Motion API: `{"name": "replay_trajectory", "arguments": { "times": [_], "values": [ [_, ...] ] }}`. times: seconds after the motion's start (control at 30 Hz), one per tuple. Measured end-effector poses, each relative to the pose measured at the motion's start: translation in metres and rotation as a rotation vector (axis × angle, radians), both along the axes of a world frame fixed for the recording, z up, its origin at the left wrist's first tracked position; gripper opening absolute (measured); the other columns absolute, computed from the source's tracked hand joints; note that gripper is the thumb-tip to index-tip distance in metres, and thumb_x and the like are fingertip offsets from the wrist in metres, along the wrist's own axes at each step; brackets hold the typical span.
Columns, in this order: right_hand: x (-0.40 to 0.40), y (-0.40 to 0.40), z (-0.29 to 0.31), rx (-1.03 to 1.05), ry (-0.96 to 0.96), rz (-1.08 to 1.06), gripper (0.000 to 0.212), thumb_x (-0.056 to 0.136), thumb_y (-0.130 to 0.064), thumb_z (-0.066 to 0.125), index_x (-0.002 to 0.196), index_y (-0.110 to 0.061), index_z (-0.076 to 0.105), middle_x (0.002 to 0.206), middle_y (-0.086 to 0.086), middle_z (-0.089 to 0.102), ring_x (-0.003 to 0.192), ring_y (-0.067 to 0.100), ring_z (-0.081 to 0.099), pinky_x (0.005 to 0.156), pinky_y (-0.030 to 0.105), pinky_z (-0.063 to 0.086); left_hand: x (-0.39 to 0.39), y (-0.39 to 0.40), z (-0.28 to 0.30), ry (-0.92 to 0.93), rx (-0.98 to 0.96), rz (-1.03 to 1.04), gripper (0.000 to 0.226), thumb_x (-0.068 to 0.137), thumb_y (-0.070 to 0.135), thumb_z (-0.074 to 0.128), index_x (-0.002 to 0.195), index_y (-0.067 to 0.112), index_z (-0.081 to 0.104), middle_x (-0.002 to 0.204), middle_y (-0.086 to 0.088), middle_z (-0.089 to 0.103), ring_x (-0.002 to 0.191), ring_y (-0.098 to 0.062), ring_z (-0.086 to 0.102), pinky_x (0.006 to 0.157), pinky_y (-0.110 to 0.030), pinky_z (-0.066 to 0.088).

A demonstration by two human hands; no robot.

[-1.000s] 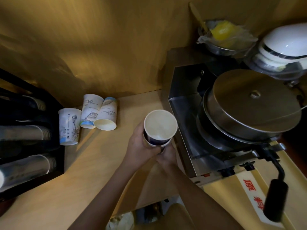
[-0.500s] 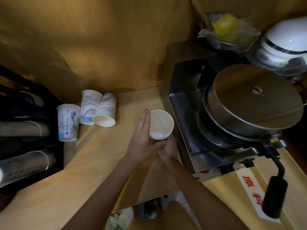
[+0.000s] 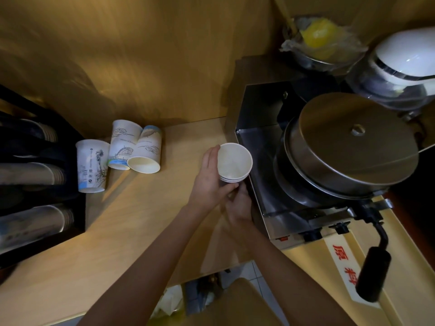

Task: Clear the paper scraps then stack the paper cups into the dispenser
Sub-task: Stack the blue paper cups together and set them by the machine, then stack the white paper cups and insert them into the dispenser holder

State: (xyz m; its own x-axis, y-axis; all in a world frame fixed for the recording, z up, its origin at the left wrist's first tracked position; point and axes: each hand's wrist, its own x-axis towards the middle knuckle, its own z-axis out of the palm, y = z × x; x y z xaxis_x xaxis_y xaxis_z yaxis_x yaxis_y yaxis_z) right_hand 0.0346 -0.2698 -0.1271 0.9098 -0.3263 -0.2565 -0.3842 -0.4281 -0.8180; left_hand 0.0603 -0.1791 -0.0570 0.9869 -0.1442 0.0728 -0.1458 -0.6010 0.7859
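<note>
Centrally, both hands met at a nested stack of cups, held upright with mouths up just beside the steel machine. Left hand lay along the stack's left side, fingers nearly straight, thumb curled across the front below the rims. Right hand sat lower and partly hidden; it seemed to cup the base, grip unclear. Three loose cups stood or lay on the tabletop well to the left, one on its side with its mouth toward the camera. Dispenser sat at the far left, its tubes running roughly left to right. Judged: left hand nearer to both. No scraps seen on the tabletop.
</note>
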Motion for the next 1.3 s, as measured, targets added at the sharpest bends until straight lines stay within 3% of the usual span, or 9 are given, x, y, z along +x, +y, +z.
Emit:
{"name": "replay_trajectory", "arguments": {
  "times": [0.07, 0.13, 0.2, 0.33, 0.47, 0.67, 0.9, 1.1, 1.3],
  "values": [
    [-0.007, 0.001, 0.002, -0.008, 0.004, 0.032, 0.054, 0.080, -0.011, 0.063, 0.127, -0.002, 0.040, 0.125, 0.022, 0.057, 0.115, 0.034, 0.056, 0.096, 0.034, 0.042, 0.000, 0.001, 0.004, 0.016, 0.025, -0.013, 0.097, 0.064, 0.020, 0.079, 0.140, 0.008, 0.021, 0.145, -0.011, 0.029, 0.132, -0.021, 0.031, 0.097, -0.011, 0.026],
    [-0.012, 0.003, 0.002, -0.030, 0.018, 0.038, 0.059, 0.079, -0.011, 0.062, 0.131, -0.003, 0.035, 0.128, 0.023, 0.055, 0.116, 0.036, 0.055, 0.099, 0.041, 0.045, -0.002, 0.004, 0.010, 0.045, 0.094, -0.048, 0.106, 0.062, 0.023, 0.081, 0.142, 0.011, 0.014, 0.150, -0.009, 0.024, 0.135, -0.022, 0.029, 0.105, -0.030, 0.036],
    [-0.018, 0.009, 0.003, -0.050, 0.049, 0.021, 0.061, 0.079, -0.011, 0.060, 0.132, -0.002, 0.033, 0.127, 0.025, 0.055, 0.115, 0.037, 0.055, 0.098, 0.046, 0.045, -0.008, 0.016, 0.016, 0.051, 0.171, -0.107, 0.116, 0.060, 0.029, 0.081, 0.144, 0.011, 0.004, 0.154, -0.009, 0.017, 0.140, -0.023, 0.022, 0.111, -0.039, 0.034],
    [-0.030, 0.017, 0.005, -0.049, 0.120, -0.017, 0.052, 0.082, -0.010, 0.059, 0.127, 0.004, 0.036, 0.122, 0.027, 0.056, 0.112, 0.037, 0.055, 0.098, 0.041, 0.045, -0.020, 0.042, 0.022, 0.074, 0.331, -0.133, 0.107, 0.069, 0.033, 0.074, 0.145, 0.010, 0.002, 0.157, -0.008, 0.009, 0.144, -0.020, 0.013, 0.116, -0.032, 0.022],
    [-0.043, 0.045, 0.020, -0.050, 0.137, 0.077, 0.041, 0.084, -0.012, 0.057, 0.120, 0.003, 0.043, 0.118, 0.027, 0.058, 0.108, 0.036, 0.057, 0.089, 0.033, 0.044, -0.043, 0.092, 0.023, 0.131, 0.393, -0.007, 0.083, 0.080, 0.032, 0.063, 0.143, 0.009, 0.015, 0.153, -0.011, 0.022, 0.140, -0.024, 0.025, 0.113, -0.036, 0.030],
    [-0.040, 0.102, 0.059, -0.119, 0.036, 0.273, 0.044, 0.086, -0.017, 0.055, 0.126, -0.001, 0.043, 0.127, 0.023, 0.055, 0.114, 0.033, 0.055, 0.094, 0.032, 0.042, -0.069, 0.168, 0.036, 0.136, 0.477, 0.110, 0.071, 0.083, 0.033, 0.059, 0.139, 0.006, 0.025, 0.143, -0.016, 0.036, 0.131, -0.031, 0.034, 0.104, -0.041, 0.035],
    [-0.021, 0.150, 0.100, -0.299, -0.093, 0.551, 0.049, 0.088, -0.029, 0.053, 0.130, -0.006, 0.040, 0.133, 0.016, 0.050, 0.121, 0.029, 0.048, 0.099, 0.036, 0.040, -0.079, 0.218, 0.054, 0.080, 0.469, 0.195, 0.064, 0.087, 0.033, 0.053, 0.138, 0.004, 0.027, 0.142, -0.017, 0.037, 0.132, -0.030, 0.033, 0.104, -0.041, 0.036],
    [0.019, 0.173, 0.113, -0.458, -0.151, 0.775, 0.058, 0.088, -0.028, 0.053, 0.138, -0.011, 0.029, 0.142, 0.015, 0.042, 0.129, 0.032, 0.039, 0.105, 0.043, 0.037, -0.062, 0.230, 0.047, 0.076, 0.438, 0.282, 0.059, 0.090, 0.033, 0.048, 0.138, 0.006, 0.027, 0.144, -0.015, 0.036, 0.130, -0.031, 0.036, 0.102, -0.044, 0.039],
    [0.074, 0.169, 0.105, -0.589, -0.221, 0.910, 0.059, 0.088, -0.024, 0.053, 0.140, -0.018, 0.026, 0.143, 0.010, 0.040, 0.128, 0.031, 0.036, 0.098, 0.042, 0.038, -0.013, 0.230, 0.033, 0.100, 0.405, 0.381, 0.055, 0.091, 0.029, 0.045, 0.139, 0.009, 0.026, 0.146, -0.014, 0.033, 0.131, -0.031, 0.035, 0.104, -0.044, 0.038]
  ]
}}
